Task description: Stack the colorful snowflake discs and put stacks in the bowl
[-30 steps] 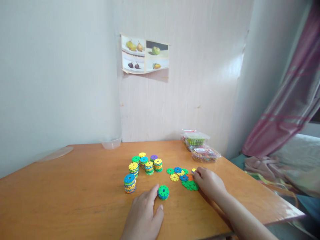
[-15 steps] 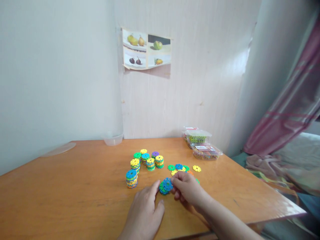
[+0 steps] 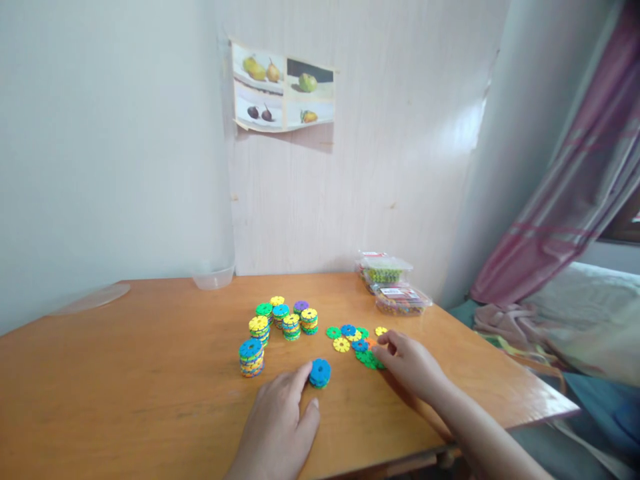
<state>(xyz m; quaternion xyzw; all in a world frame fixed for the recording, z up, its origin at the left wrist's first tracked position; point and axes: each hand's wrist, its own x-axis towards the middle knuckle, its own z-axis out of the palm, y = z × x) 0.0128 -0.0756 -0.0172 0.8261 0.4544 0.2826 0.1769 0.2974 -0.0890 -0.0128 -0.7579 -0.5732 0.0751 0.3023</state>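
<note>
My left hand rests on the table with thumb and fingers apart. Its index fingertip touches the side of a short stack of notched plastic snowflake discs, blue on top. To the right, my right hand hovers at the edge of a spread of loose discs, its fingers apart and no disc visible in them. Among these loose pieces are a yellow disc, a blue disc and green discs. A taller blue-topped stack stands left of my left hand.
Several more disc stacks, such as a yellow-topped one, stand further back on the wooden table. Clear plastic boxes sit at the back right. A clear tub and a transparent lid lie at the back left.
My right hand has let go of a blue disc, now lying on the short stack, and moved right to the loose discs. My left hand stays beside the stack. The view has shifted slightly.
</note>
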